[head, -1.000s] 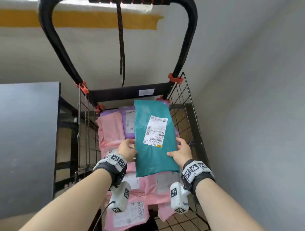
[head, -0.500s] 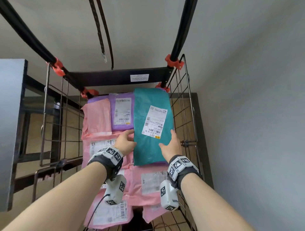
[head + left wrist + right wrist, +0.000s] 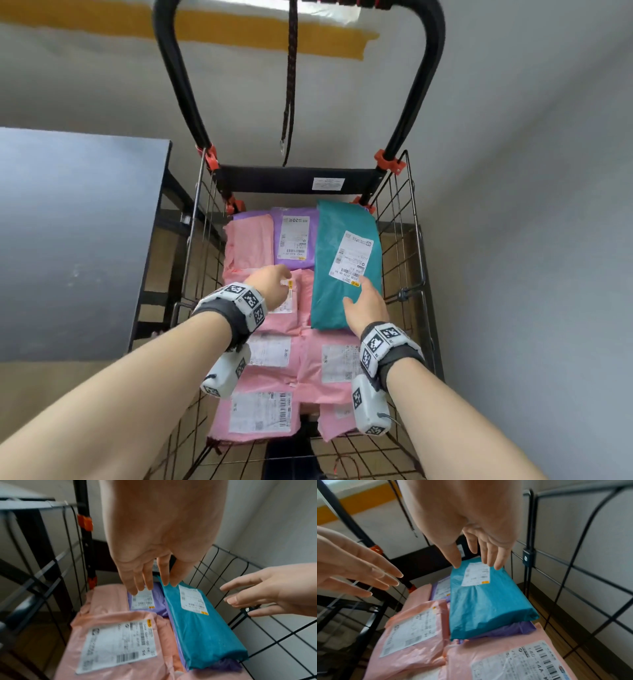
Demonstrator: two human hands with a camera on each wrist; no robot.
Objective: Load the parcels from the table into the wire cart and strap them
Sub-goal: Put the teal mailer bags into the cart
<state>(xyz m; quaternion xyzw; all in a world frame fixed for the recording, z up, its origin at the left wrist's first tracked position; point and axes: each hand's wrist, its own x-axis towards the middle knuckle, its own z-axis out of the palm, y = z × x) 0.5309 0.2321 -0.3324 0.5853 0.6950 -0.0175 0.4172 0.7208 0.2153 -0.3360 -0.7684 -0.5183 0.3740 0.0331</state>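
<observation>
— Since the teal parcel lies flat in the wire cart, which step is judged to be in hand?

— The loading step, at its release. The teal parcel is seen resting on a purple parcel at the far right of the cart, just beside the right wire wall, with pink parcels spread beneath and to the left.

— How are the hands held?

— Both are seen with fingers straight and spread, and nothing is gripped. The left hand is held above the pink parcels; the right hand is held over the near end of the teal parcel. Whether its fingertips touch the wrapper cannot be told.

— Is the loading finished?

— That cannot be settled: only a bare part of the grey surface is shown at the left, and no parcel is seen on it.

— What is called for next?

— If more parcels remain, a turn to the surface is needed. Otherwise the black strap, seen hanging from the cart handle, would probably have to be taken by its hooked end, drawn down across the stack and fastened to the wire.
</observation>
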